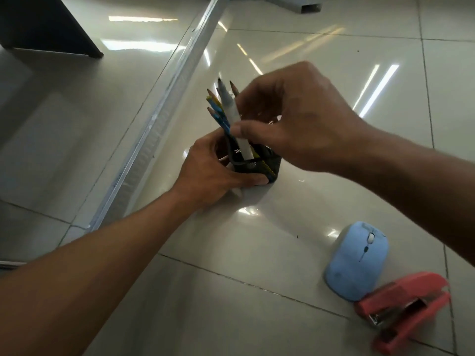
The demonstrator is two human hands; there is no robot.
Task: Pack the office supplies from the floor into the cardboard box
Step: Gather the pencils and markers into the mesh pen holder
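Note:
A black mesh pen holder [253,167] stands on the tiled floor, and my left hand [213,170] grips it from the left side. Several pencils [218,109] stick up out of it, tips upward. My right hand [290,119] is above the holder, thumb and fingers closed on a white pen [237,124] whose lower end sits inside the holder. A light blue computer mouse [356,260] lies at the lower right. Beside the mouse lies a red stapler [403,309]. No cardboard box is in view.
A long silver metal strip [159,111] runs diagonally across the floor to the left of the holder. A dark furniture panel [48,24] stands at the upper left. A grey metal base [300,6] shows at the top edge.

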